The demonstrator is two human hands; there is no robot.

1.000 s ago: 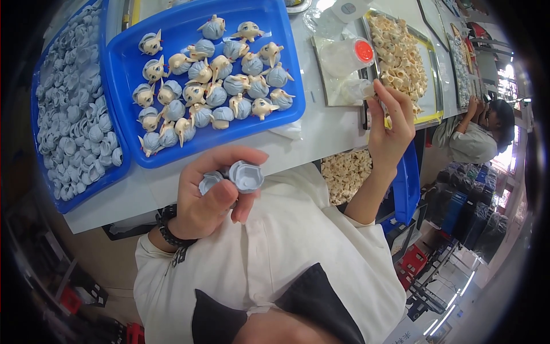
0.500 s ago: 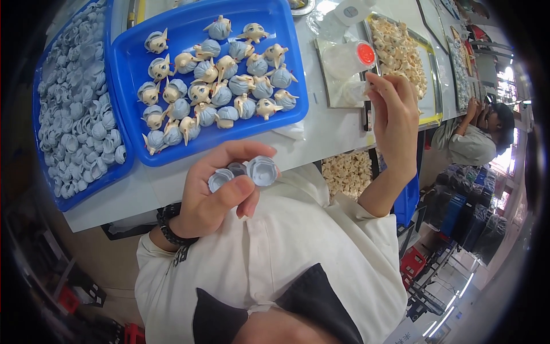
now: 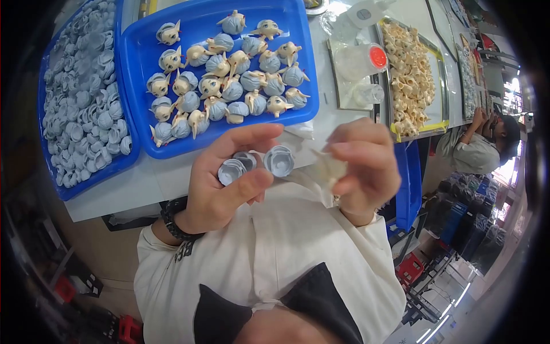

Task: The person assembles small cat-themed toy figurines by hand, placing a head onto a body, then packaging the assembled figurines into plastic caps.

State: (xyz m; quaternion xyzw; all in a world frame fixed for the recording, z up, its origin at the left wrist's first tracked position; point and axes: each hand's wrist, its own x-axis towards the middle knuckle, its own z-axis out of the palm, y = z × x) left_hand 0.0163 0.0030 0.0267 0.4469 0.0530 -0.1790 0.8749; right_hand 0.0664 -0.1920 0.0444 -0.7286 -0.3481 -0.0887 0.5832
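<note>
**Two hands hold small toy parts near the chest**

The left hand (image 3: 229, 183) holds three small grey caps (image 3: 255, 163) close to the chest. Its fingers curl around them and the thumb presses on the left one. The caps sit side by side and touch each other.

The right hand (image 3: 364, 166) is just to the right. Its fingers pinch a small cream toy piece (image 3: 327, 169). The piece is blurry, so its shape is hard to tell. It is very near the right cap, maybe touching it.

Farther away, on the white tabletop (image 3: 338, 123), sits a blue tray (image 3: 137, 86) full of little toy heads with grey caps on (image 3: 229, 80). To its left is another blue tray (image 3: 46, 132) full of loose grey caps. To the far right is a tray with a yellow rim (image 3: 444, 94) full of cream pieces. Another person (image 3: 481, 146) sits at the far right.
</note>
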